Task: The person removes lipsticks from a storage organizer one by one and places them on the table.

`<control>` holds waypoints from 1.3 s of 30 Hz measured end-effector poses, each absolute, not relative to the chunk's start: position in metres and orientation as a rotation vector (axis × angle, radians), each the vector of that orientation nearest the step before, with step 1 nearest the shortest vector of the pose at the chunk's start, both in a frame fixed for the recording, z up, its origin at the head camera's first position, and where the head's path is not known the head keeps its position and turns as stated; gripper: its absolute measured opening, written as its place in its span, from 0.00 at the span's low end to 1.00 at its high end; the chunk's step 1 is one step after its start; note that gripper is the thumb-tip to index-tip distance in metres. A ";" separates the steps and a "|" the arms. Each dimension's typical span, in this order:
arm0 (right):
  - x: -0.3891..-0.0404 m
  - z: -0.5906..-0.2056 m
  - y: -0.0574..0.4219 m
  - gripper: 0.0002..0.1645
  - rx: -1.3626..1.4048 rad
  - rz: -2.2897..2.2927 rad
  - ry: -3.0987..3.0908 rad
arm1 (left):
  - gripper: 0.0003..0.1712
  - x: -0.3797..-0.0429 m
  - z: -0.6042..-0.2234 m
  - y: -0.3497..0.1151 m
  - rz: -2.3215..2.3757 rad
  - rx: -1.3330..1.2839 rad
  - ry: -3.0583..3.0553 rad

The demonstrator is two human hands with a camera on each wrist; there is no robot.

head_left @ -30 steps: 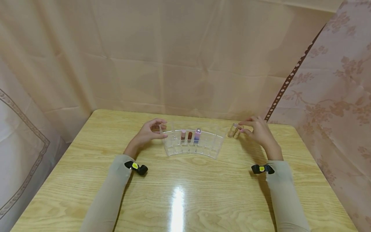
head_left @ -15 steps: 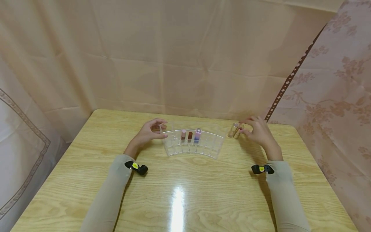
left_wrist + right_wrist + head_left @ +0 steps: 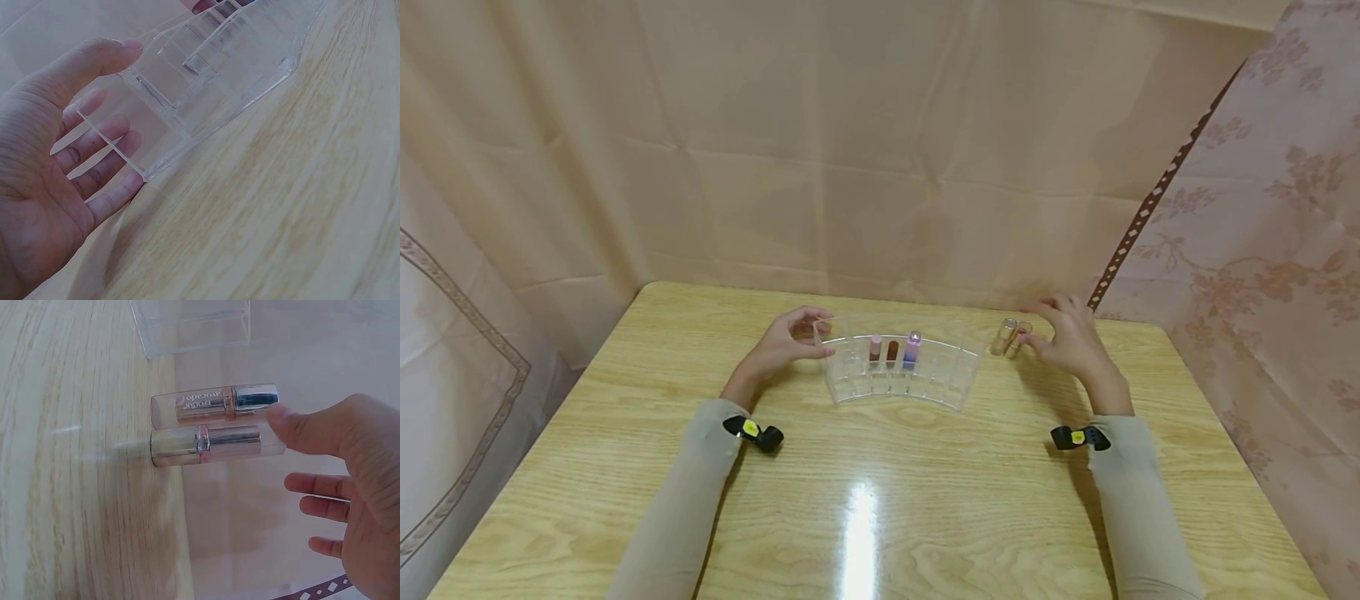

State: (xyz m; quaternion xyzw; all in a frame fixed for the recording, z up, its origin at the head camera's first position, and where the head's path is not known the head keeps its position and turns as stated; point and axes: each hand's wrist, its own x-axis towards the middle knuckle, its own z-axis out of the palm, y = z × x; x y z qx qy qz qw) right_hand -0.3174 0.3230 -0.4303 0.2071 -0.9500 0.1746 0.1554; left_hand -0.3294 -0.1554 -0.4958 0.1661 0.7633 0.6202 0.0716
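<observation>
1. Near the back edge of the table (image 3: 947, 483), roughly midway between its two back corners, sat a clear organizer (image 3: 932, 392) with a curved front and lots of little compartments.

2. Three lip products stood in its back row, each in its own slot: a pink-topped tube (image 3: 875, 348), a dark red tube (image 3: 892, 353), and a purple-blue tube (image 3: 912, 353) with a shiny round top.

3. The left hand (image 3: 782, 343) had hold of the organizer's left end, thumb at the front and fingers behind, so it was basically clamped on that end wall. You could see the fingertips right through the plastic.

4. Off the organizer's right end, toward the table's back right corner, two clear-cased lipsticks stood upright side by side: a lettered lipstick (image 3: 200, 405) closer to the organizer, and a pale-based lipstick (image 3: 175, 447) on the far side.

5. The right hand (image 3: 1070, 340) was right at those two. Its thumb tip overlapped their tops, but I couldn't tell if it was actually touching. The visible fingers were apart from the thumb, not clamped on anything.

6. Cream cloth (image 3: 880, 158) hung behind the back edge, with floral cloth (image 3: 1285, 217) along the right edge.
</observation>
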 end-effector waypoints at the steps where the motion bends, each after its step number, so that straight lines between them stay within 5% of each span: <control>1: -0.317 -0.429 0.322 0.27 0.593 0.501 -2.718 | 0.35 -0.329 -0.496 -0.155 1.866 0.500 2.294; 39: -0.306 -0.403 0.295 0.24 0.725 0.495 -2.198 | 0.35 -0.329 -0.494 -0.156 1.844 0.493 2.301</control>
